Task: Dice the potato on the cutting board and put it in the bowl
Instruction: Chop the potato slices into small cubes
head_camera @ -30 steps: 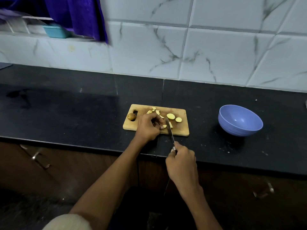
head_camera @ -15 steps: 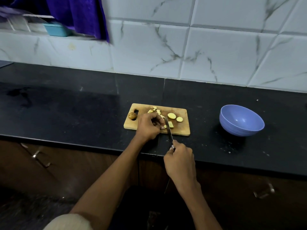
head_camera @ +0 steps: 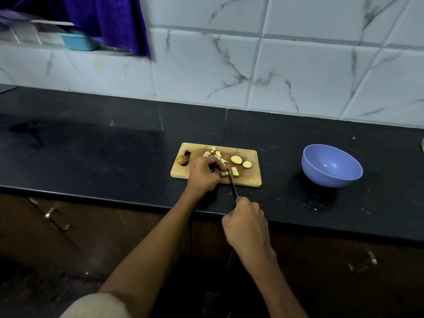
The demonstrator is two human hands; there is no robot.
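Note:
A small wooden cutting board (head_camera: 250, 180) lies on the black counter. On it are several diced potato bits (head_camera: 215, 153) at the back, two round slices (head_camera: 236, 159), a cut strip (head_camera: 235, 172) and a brown potato end (head_camera: 182, 159) by the handle hole. My left hand (head_camera: 204, 174) presses a potato piece against the board with its fingertips. My right hand (head_camera: 245, 222) grips the handle of a knife (head_camera: 232, 185), whose blade runs down between the held piece and the cut strip. The blue bowl (head_camera: 331, 166) stands to the right of the board and looks empty.
The black counter (head_camera: 91, 157) stretches wide to the left, backed by a marbled white tile wall (head_camera: 275, 65). A purple cloth (head_camera: 110, 21) and a teal container (head_camera: 78, 41) sit on a ledge at the upper left. Wooden cabinet fronts with metal handles (head_camera: 55, 219) lie below the counter edge.
The right hand and knife have shifted slightly forward, with the blade lower on the potato. The cut strip now lies apart to the right of the blade. The left hand stays in place.

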